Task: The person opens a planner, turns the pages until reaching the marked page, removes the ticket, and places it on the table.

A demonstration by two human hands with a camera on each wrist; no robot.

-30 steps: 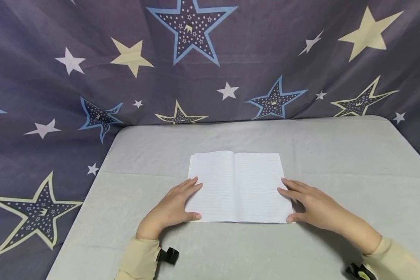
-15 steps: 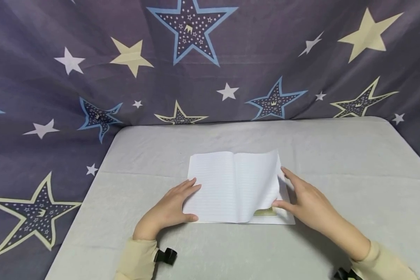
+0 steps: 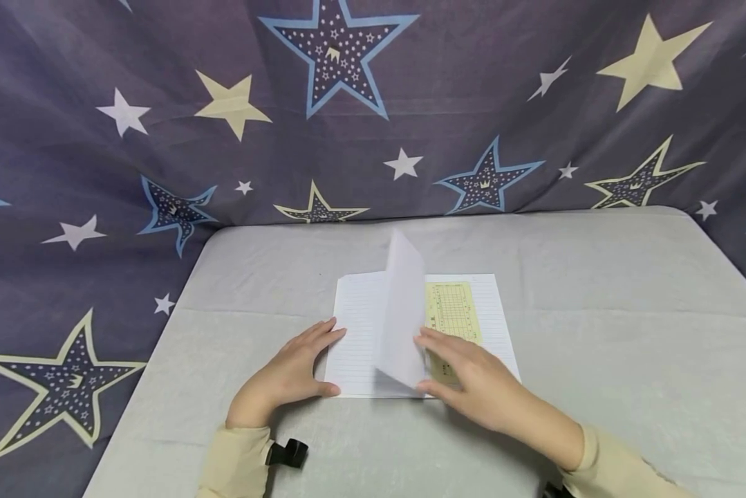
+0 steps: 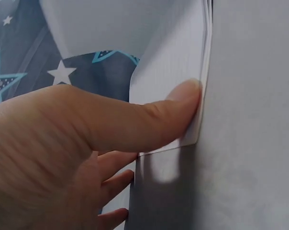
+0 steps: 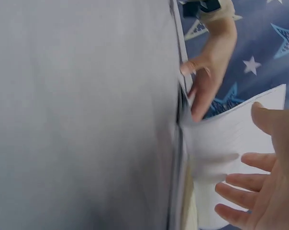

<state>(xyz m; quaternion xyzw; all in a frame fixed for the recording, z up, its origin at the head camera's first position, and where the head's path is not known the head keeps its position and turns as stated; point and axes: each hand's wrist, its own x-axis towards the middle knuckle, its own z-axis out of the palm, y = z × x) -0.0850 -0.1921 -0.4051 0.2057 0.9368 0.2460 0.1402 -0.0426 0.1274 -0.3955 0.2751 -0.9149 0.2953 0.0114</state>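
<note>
An open lined notebook lies on the grey-covered table. One page stands nearly upright at the middle fold, leaning a little left. Under it, on the right-hand side, a yellow printed slip with a grid has come into view. My left hand rests at the notebook's left edge; in the left wrist view its thumb presses on the lower corner. My right hand is against the raised page, partly covering the slip. In the right wrist view its fingers are spread beside the white page.
The grey tablecloth stretches around the notebook. Behind and to the left hangs a dark curtain printed with stars. A black strap mount sits on the left wrist.
My right hand has moved left from the notebook's right edge, lifting the page from flat to upright and uncovering the yellow slip. My left hand has shifted slightly left.
</note>
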